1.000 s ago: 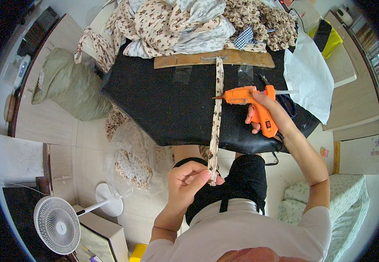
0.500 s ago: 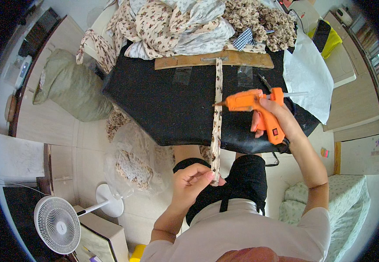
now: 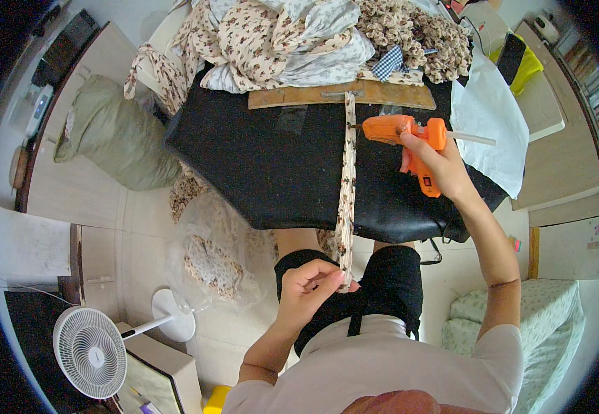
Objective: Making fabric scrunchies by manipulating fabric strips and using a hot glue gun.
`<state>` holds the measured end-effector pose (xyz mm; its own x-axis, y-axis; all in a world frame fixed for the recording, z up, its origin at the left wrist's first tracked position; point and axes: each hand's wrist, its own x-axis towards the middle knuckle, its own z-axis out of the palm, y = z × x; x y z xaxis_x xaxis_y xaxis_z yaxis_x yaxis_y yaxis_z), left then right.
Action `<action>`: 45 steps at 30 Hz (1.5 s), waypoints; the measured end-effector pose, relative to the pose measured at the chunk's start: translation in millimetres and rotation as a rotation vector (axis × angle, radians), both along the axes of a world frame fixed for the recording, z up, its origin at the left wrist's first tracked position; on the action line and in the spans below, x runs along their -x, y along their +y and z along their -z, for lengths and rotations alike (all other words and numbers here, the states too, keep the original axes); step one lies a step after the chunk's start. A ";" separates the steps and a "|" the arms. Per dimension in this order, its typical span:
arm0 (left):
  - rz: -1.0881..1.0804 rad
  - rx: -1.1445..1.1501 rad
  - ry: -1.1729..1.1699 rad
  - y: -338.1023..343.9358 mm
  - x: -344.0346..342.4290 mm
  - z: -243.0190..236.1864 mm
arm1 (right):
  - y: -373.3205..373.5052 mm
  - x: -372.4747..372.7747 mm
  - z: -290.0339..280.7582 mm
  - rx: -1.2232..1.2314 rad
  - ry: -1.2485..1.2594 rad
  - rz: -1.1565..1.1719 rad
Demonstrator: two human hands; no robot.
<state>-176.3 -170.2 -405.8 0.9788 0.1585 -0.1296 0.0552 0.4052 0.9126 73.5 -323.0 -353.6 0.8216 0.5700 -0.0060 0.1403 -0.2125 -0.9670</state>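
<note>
My left hand (image 3: 313,293) pinches the lower end of a long, narrow floral fabric strip (image 3: 347,186). The strip runs up across the black work surface (image 3: 251,165) to a metal piece (image 3: 335,94) on a wooden board (image 3: 278,98) at the far side. My right hand (image 3: 441,165) is wrapped round an orange glue gun (image 3: 387,129) with a white stick poking out of its back. The gun's nozzle points left at the strip's upper part, very near it; whether they touch, I cannot tell.
Floral fabric (image 3: 258,41), ruffled fabric (image 3: 410,34) and white sheeting (image 3: 492,138) lie at the back and right. A green sack (image 3: 113,138) and plastic bag (image 3: 216,265) are at left, a white fan (image 3: 91,352) lower left, a patterned cloth-covered piece (image 3: 513,310) lower right.
After dipping slightly, the glue gun in my right hand has risen farther up the strip. My left hand has shifted a little to the right, still pinching the strip.
</note>
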 end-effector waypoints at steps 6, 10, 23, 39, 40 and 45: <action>-0.041 -0.053 0.056 -0.3 -0.1 -1.8 | -6.4 14.6 -7.1 0.091 0.035 -0.011; -0.006 0.001 0.004 2.3 1.6 5.8 | -13.3 32.0 -14.0 0.163 0.080 -0.026; -0.057 -0.060 0.051 0.5 0.8 -0.7 | -7.7 28.7 -16.8 0.001 0.073 0.003; -0.070 -0.077 -0.021 0.7 -2.6 -8.1 | 6.8 -10.2 -4.5 -0.037 0.082 0.037; -0.040 -0.046 -0.024 2.5 -1.9 -7.1 | 7.3 -9.4 -4.6 -0.037 0.083 0.037; -0.014 -0.005 -0.033 4.0 -0.3 -3.9 | 6.9 1.5 -12.4 -0.010 0.104 -0.013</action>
<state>-176.1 -166.2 -401.9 0.9802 0.1729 -0.0960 0.0189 0.4011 0.9158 72.0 -316.1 -341.2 0.8094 0.5810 -0.0854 0.0416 -0.2018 -0.9785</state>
